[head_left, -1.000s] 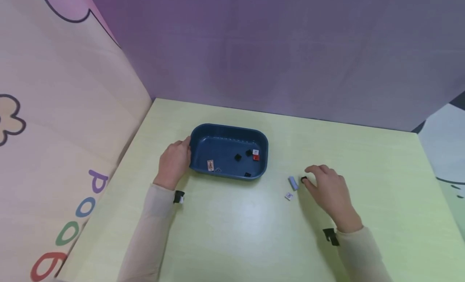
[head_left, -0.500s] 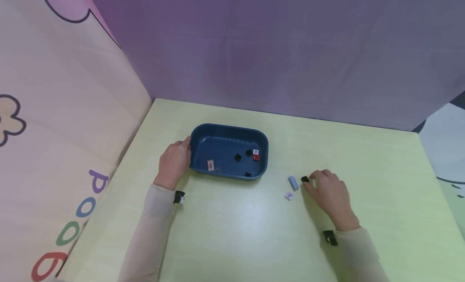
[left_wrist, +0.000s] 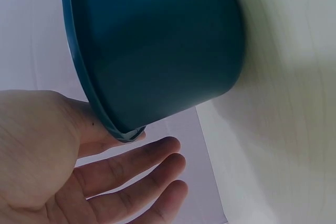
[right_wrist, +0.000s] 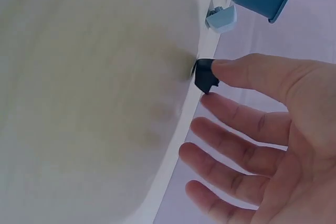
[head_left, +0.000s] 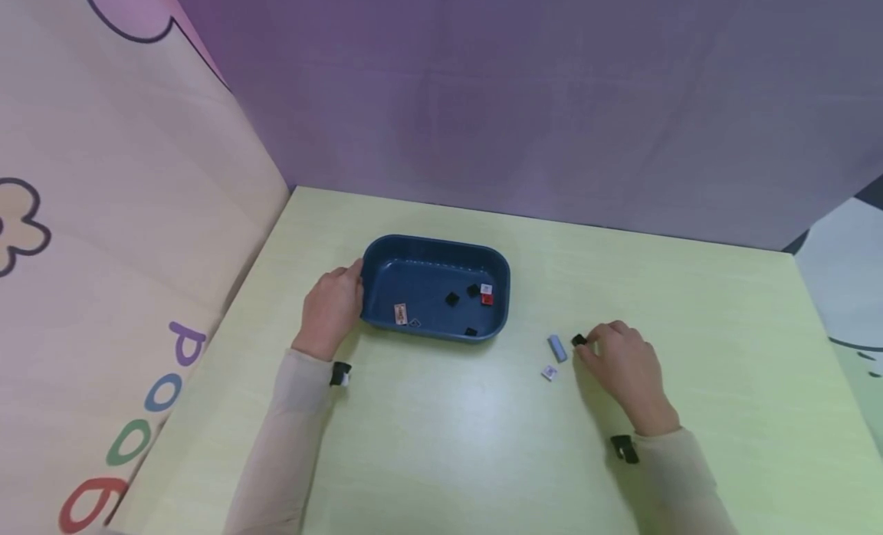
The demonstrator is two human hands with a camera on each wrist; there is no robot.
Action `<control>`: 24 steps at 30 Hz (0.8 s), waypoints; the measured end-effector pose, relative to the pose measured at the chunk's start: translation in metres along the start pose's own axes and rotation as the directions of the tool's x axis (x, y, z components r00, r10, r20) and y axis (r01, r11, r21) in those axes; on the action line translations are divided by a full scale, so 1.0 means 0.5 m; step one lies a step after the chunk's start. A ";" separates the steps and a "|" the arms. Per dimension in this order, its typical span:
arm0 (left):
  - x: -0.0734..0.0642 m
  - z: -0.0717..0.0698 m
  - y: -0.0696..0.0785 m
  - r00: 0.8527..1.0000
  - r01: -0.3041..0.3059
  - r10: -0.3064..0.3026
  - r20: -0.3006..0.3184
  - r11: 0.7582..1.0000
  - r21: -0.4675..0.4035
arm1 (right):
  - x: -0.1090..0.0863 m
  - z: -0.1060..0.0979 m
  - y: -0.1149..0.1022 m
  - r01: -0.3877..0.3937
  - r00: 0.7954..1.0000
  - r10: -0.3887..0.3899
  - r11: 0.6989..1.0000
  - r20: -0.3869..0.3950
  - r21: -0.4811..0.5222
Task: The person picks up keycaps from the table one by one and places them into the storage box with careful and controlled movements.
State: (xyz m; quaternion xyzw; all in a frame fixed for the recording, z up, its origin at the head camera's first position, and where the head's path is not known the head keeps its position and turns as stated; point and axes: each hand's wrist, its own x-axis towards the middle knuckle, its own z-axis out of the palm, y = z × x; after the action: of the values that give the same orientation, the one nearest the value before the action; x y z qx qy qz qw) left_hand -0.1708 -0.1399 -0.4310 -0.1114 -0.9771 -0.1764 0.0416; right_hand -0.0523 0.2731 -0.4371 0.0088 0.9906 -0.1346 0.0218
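My left hand (head_left: 331, 309) grips the left rim of a dark blue plastic basin (head_left: 431, 332), its thumb over the edge and the other fingers loose below, as the left wrist view shows. On the right, my right hand (head_left: 624, 374) pinches a small black keycap (right_wrist: 205, 75) between thumb and index finger, low at the table top. Beside it lie a light blue longer keycap (head_left: 557, 348) and a white keycap (head_left: 549, 372). Inside the basin are several black keycaps, one of them (head_left: 451, 298) near the middle, plus a white one (head_left: 486, 288) touching a red one (head_left: 487, 299).
A pinkish printed piece (head_left: 401, 313) and a small dark piece (head_left: 415, 322) lie in the basin's near left part. The pale table (head_left: 441, 443) ends at a purple backdrop (head_left: 524, 113) behind and a printed cloth wall (head_left: 159, 182) on the left.
My right index finger has come down, and finger and thumb have closed on the black keycap. The right hand has shifted slightly toward me. The left hand and basin stay put.
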 end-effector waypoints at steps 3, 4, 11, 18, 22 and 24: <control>0.000 0.000 0.000 1.000 0.002 -0.002 0.001 1.000 -0.002 | -0.001 -0.001 -0.003 0.020 0.999 -0.020 1.000 -0.033 0.003; 0.000 0.000 0.000 1.000 0.002 -0.002 0.003 1.000 -0.002 | 0.000 -0.001 -0.005 0.029 0.999 -0.029 1.000 -0.045 0.003; 0.000 -0.003 0.002 1.000 0.006 -0.006 0.010 1.000 0.004 | 0.009 -0.020 -0.042 0.120 0.981 -0.118 0.993 -0.155 0.003; 0.000 -0.002 0.002 1.000 -0.002 0.002 0.004 1.000 0.006 | 0.040 -0.042 -0.110 0.214 0.956 -0.209 0.977 -0.205 0.002; 0.000 -0.001 0.001 1.000 0.000 0.000 0.004 1.000 0.004 | 0.059 -0.044 -0.150 0.260 0.943 -0.254 0.965 -0.214 0.002; 0.001 -0.001 0.001 1.000 0.000 0.000 0.004 1.000 0.005 | 0.067 -0.045 -0.167 0.278 0.939 -0.271 0.960 -0.213 0.006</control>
State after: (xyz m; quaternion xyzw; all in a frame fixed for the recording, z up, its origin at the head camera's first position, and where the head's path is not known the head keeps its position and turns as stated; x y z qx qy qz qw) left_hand -0.1710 -0.1394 -0.4305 -0.1116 -0.9777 -0.1737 0.0398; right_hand -0.0884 0.1987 -0.3948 -0.1148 0.9763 -0.1523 -0.1020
